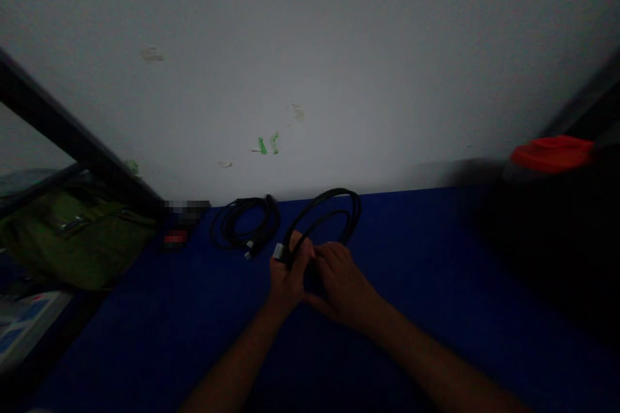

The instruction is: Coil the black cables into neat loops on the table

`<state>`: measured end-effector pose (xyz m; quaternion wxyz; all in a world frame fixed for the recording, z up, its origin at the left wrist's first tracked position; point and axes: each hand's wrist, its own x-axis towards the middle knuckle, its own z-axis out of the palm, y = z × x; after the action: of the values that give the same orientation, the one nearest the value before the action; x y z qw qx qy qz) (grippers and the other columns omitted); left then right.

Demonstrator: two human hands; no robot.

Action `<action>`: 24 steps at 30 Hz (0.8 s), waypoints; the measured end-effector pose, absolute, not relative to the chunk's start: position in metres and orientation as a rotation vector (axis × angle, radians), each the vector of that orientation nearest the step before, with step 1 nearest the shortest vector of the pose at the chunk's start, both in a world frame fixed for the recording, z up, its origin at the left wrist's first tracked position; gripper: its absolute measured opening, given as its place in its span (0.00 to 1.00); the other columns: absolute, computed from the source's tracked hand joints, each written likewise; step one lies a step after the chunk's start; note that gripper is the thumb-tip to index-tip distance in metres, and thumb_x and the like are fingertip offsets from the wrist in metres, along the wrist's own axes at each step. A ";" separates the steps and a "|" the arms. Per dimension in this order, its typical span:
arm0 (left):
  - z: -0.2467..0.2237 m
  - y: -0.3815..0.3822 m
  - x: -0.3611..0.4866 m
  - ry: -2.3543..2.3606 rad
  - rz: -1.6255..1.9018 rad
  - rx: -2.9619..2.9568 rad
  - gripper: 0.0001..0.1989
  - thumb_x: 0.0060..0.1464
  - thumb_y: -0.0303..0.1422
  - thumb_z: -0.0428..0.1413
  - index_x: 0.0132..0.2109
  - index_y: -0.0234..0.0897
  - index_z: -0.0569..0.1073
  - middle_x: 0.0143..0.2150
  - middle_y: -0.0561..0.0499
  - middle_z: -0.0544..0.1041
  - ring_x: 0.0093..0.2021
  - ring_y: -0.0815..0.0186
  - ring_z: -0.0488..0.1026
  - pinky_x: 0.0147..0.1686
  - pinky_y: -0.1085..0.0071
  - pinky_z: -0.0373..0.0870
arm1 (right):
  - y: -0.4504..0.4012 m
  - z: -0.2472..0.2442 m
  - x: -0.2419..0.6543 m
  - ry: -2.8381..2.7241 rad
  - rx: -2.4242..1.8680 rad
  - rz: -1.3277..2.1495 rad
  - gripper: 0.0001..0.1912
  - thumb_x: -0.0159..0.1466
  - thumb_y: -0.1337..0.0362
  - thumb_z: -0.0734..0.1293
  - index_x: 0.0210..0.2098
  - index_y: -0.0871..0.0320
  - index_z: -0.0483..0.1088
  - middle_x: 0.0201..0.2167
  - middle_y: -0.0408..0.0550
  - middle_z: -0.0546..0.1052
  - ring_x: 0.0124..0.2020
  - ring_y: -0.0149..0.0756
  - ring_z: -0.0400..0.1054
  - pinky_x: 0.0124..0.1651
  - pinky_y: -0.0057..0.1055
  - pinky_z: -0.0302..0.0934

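Note:
A looped black cable [334,193] rises above my two hands over the blue surface. My left hand [290,271] is closed around it, and the cable's silvery plug [278,251] sticks out beside the fingers. Close against it, my right hand [341,274] has bent fingers at the lower part of the loop; the dim light hides whether they grip the cable. Left of my hands, a second black cable [245,232] lies coiled on the blue surface, its pale connector ends pointing toward me.
The blue surface [416,258] meets a pale, scuffed wall [411,64]. At left are a dark frame post [77,129], a green bag [82,239] and a printed box [31,322]. A red-orange lid [552,153] shows at right beside a large dark shape.

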<state>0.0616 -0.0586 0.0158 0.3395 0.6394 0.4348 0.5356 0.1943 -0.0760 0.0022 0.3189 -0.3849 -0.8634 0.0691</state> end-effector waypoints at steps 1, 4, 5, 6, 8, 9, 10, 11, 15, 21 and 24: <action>0.015 -0.060 0.064 1.115 1.374 1.667 0.19 0.57 0.45 0.43 0.28 0.36 0.65 0.25 0.52 0.64 0.27 0.69 0.61 0.29 0.72 0.61 | -0.076 0.001 0.193 -2.306 -1.034 0.147 0.19 0.58 0.59 0.64 0.46 0.64 0.63 0.42 0.60 0.69 0.46 0.47 0.60 0.49 0.47 0.53; 0.014 -0.059 0.068 1.075 1.310 1.621 0.18 0.57 0.46 0.43 0.33 0.36 0.66 0.25 0.53 0.63 0.24 0.70 0.60 0.26 0.73 0.59 | -0.074 0.002 0.195 -2.449 -1.110 0.097 0.08 0.60 0.69 0.58 0.38 0.63 0.66 0.33 0.56 0.72 0.37 0.43 0.64 0.45 0.42 0.55; 0.013 -0.058 0.069 1.061 1.296 1.597 0.17 0.57 0.45 0.43 0.34 0.36 0.66 0.24 0.54 0.62 0.24 0.70 0.59 0.26 0.73 0.59 | -0.074 0.003 0.197 -2.492 -1.140 0.096 0.08 0.60 0.70 0.57 0.36 0.63 0.66 0.30 0.55 0.73 0.35 0.41 0.65 0.42 0.40 0.56; 0.013 -0.056 0.069 1.046 1.283 1.581 0.16 0.57 0.44 0.44 0.34 0.36 0.66 0.23 0.55 0.62 0.23 0.70 0.59 0.26 0.73 0.59 | -0.073 0.004 0.199 -2.531 -1.169 0.100 0.08 0.60 0.70 0.57 0.35 0.63 0.66 0.29 0.54 0.73 0.32 0.40 0.66 0.40 0.38 0.56; 0.011 -0.053 0.069 1.044 1.253 1.577 0.15 0.57 0.43 0.45 0.35 0.36 0.66 0.22 0.56 0.62 0.24 0.70 0.60 0.27 0.73 0.60 | -0.073 0.008 0.202 -2.589 -1.231 0.119 0.09 0.61 0.66 0.57 0.37 0.63 0.66 0.28 0.54 0.74 0.28 0.38 0.67 0.35 0.34 0.55; 0.010 -0.051 0.069 1.057 1.243 1.586 0.14 0.56 0.43 0.46 0.35 0.36 0.66 0.23 0.55 0.62 0.24 0.70 0.61 0.27 0.73 0.60 | -0.073 0.009 0.204 -2.606 -1.257 0.130 0.11 0.63 0.63 0.57 0.38 0.63 0.66 0.27 0.54 0.75 0.27 0.37 0.67 0.32 0.32 0.54; 0.009 -0.049 0.069 1.071 1.236 1.603 0.14 0.56 0.43 0.46 0.35 0.36 0.66 0.23 0.55 0.64 0.26 0.69 0.63 0.29 0.73 0.61 | -0.073 0.011 0.206 -2.616 -1.280 0.141 0.14 0.64 0.60 0.56 0.39 0.63 0.66 0.27 0.54 0.75 0.25 0.36 0.67 0.29 0.30 0.53; 0.008 -0.048 0.068 1.086 1.229 1.629 0.14 0.57 0.42 0.45 0.35 0.36 0.66 0.25 0.54 0.65 0.28 0.69 0.64 0.31 0.72 0.62 | -0.073 0.012 0.208 -2.619 -1.301 0.150 0.16 0.65 0.57 0.54 0.39 0.62 0.66 0.26 0.53 0.75 0.24 0.36 0.68 0.27 0.29 0.51; 0.005 -0.045 0.065 1.091 1.166 1.844 0.16 0.60 0.40 0.41 0.34 0.35 0.67 0.34 0.49 0.69 0.37 0.66 0.66 0.40 0.70 0.62 | -0.063 0.014 0.222 -2.570 -1.404 0.149 0.18 0.67 0.54 0.52 0.39 0.59 0.66 0.27 0.52 0.76 0.26 0.36 0.70 0.26 0.27 0.48; 0.002 -0.041 0.062 1.140 0.946 2.067 0.16 0.59 0.40 0.43 0.33 0.35 0.68 0.32 0.50 0.68 0.33 0.68 0.65 0.35 0.72 0.61 | -0.038 0.007 0.255 -2.426 -1.818 0.083 0.21 0.66 0.52 0.51 0.36 0.59 0.68 0.27 0.53 0.76 0.28 0.40 0.71 0.27 0.28 0.50; -0.003 -0.039 0.062 1.153 0.811 2.156 0.17 0.59 0.42 0.43 0.30 0.35 0.67 0.28 0.52 0.67 0.29 0.69 0.64 0.31 0.73 0.60 | -0.030 0.001 0.266 -2.408 -1.923 0.116 0.21 0.66 0.53 0.52 0.36 0.59 0.69 0.29 0.54 0.76 0.30 0.42 0.71 0.28 0.29 0.53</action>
<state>0.0616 -0.0394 -0.0029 0.2789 0.8037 0.4299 0.3025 0.2663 -0.0299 0.0007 0.0290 -0.6234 -0.7805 0.0375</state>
